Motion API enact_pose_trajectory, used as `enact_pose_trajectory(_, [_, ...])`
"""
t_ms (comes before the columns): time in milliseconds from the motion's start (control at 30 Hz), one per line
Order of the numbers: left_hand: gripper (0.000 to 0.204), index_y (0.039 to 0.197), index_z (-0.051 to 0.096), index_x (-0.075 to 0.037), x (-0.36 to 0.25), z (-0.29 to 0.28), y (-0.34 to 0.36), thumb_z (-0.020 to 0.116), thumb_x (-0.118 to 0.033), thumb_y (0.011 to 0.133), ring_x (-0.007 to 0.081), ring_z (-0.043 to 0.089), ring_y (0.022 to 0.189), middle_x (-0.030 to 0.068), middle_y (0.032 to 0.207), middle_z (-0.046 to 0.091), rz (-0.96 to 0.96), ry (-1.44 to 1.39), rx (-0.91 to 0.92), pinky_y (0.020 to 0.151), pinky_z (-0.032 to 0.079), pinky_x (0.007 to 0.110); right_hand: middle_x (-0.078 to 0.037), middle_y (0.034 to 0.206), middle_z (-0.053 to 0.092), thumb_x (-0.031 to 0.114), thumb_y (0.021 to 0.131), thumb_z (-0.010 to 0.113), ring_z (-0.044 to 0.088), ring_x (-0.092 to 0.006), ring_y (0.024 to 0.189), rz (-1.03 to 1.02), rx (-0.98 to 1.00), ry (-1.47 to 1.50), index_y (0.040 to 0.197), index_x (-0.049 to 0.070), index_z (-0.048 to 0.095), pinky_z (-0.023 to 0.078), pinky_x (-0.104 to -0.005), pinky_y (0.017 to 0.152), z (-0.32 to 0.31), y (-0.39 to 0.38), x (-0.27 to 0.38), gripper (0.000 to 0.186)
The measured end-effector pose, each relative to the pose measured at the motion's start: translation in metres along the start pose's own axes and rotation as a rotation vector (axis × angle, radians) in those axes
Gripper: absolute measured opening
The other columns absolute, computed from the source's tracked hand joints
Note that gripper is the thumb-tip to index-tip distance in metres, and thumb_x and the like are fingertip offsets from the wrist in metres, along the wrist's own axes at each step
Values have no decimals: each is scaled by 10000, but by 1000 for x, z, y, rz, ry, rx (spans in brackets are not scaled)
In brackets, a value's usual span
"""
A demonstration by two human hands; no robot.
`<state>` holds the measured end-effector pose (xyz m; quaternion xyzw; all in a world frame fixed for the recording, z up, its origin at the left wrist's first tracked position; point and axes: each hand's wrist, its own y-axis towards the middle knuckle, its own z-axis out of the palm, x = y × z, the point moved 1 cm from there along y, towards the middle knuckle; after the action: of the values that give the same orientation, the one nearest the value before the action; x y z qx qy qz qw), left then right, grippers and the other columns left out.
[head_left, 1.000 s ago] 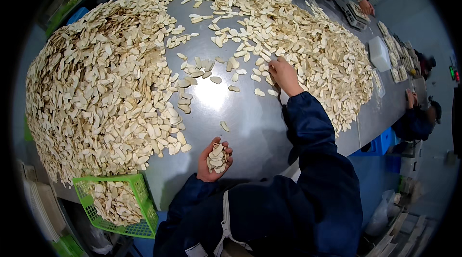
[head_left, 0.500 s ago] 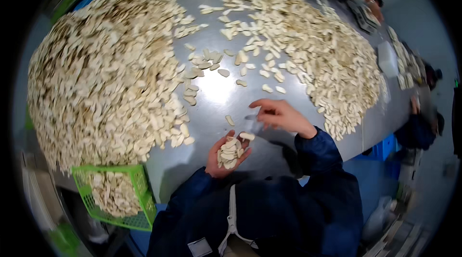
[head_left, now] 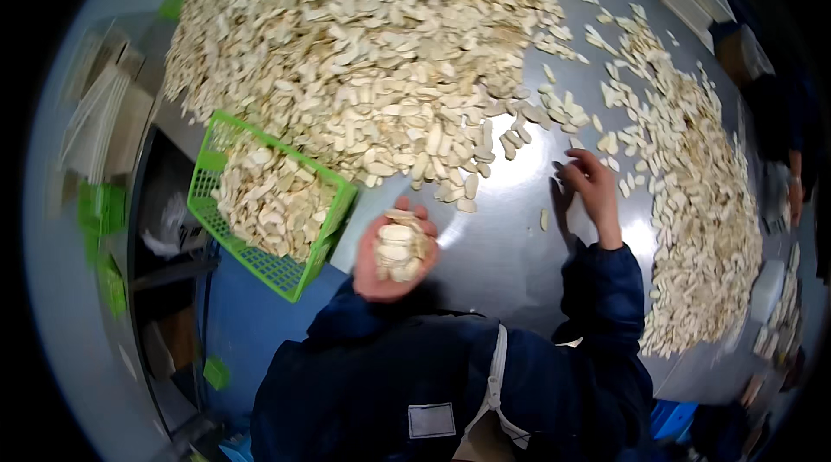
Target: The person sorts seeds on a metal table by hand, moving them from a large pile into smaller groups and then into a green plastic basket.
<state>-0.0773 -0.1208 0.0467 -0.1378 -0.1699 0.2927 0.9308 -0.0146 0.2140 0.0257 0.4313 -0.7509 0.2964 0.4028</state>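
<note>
My left hand [head_left: 367, 261] is turned palm up and cupped around a stacked handful of pale dried slices [head_left: 400, 247], just right of a green plastic basket [head_left: 336, 218]. The basket has holed walls and holds many similar slices. Over the bare metal to the right hangs my right hand [head_left: 595, 194], its fingers bent and the thumb apart from the index finger. Nothing shows between them, and a small slice [head_left: 576, 144] lies by the fingertips. One lone slice [head_left: 544, 220] rests on the metal table [head_left: 502, 263] between my hands.
A large heap of slices [head_left: 372, 55] covers the table's far left, reaching the basket. A second, longer heap [head_left: 701, 228] lies along the right. Loose slices [head_left: 563, 107] are scattered between them. Another person's arm [head_left: 795, 181] shows at the right edge.
The view has swung left, bringing the basket nearer the middle. My left hand, still holding slices, is closer to the basket. My right hand has moved away from it to the right.
</note>
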Motion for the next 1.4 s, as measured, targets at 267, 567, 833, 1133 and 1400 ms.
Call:
enact_pose_trajectory(267, [366,1124,535,-45,-104,89,-92,338,-320,984,271,561,1007,119,1153,560,1082,537,-17,895,473,415,-230,1338,410,196,673,748,426,-390,1191,-694,154,-298,1191,57,545,378,-416,974,133,51,81,574])
enact_pose_trajectory(567, [374,1221,552,-6,-142,115,-86,415,-231,957,220,429,1240,119,1286,523,1279,2004,-542,1050,281,324,-137,1293,471,142,735,692,436,-298,1215,-646,193,-680,1136,147,563,272,-578,1011,95,39,42,422])
enact_pose_trajectory(833, [309,1152,577,-4,-62,80,-92,439,-75,885,208,529,1076,124,1202,553,899,1767,-108,932,405,331,-171,1194,561,125,774,656,549,-322,1069,-279,-253,-371,1105,31,603,448,-358,873,-26,-29,9,348])
enact_pose_trajectory(1133, [405,1243,484,29,-29,-13,21,569,-48,854,142,550,811,115,1031,553,369,1942,-246,684,470,247,-86,951,648,64,853,573,594,-104,743,364,60,487,1186,-40,534,480,-233,681,23,-109,-16,351])
enact_pose_trajectory(1400, [398,1220,502,52,-18,-21,48,585,-75,852,150,552,733,111,923,580,358,2049,-239,662,471,263,-165,884,597,115,828,599,592,-324,782,-174,-142,-184,989,19,598,485,-362,652,57,-55,12,188])
